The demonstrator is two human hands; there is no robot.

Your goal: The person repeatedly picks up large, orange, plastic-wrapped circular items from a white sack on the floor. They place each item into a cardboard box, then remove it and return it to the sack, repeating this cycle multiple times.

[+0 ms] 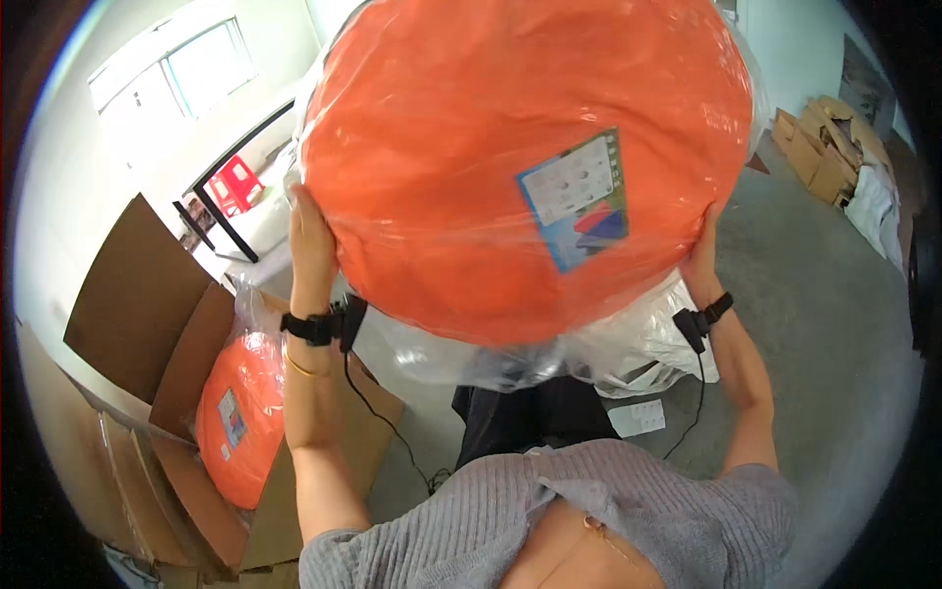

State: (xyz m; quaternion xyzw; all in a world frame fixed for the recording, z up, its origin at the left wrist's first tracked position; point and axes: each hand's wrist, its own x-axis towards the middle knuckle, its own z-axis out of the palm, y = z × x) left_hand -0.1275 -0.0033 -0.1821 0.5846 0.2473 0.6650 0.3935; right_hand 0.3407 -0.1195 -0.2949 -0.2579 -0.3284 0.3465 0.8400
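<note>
A large round orange fabric bundle (442, 167) in a clear plastic bag is held up in front of me, filling the upper middle of the view. A printed card (579, 201) with small pictures lies on its face under the plastic. My left hand (313, 236) grips the bundle's left edge, and my right hand (701, 250) grips its lower right edge. The fingers of both hands are partly hidden behind it. Loose clear plastic (491, 365) hangs below the bundle. Each wrist wears a black strap with a small device and a cable.
At the left, an open cardboard box (147, 299) holds another orange bundle (245, 422) in plastic. Behind it stand a black-framed table (235, 147) and a red stool (234, 187). White sheeting (657, 334) and a paper sheet (640, 418) lie on the floor. Flattened cardboard (819, 152) is piled far right.
</note>
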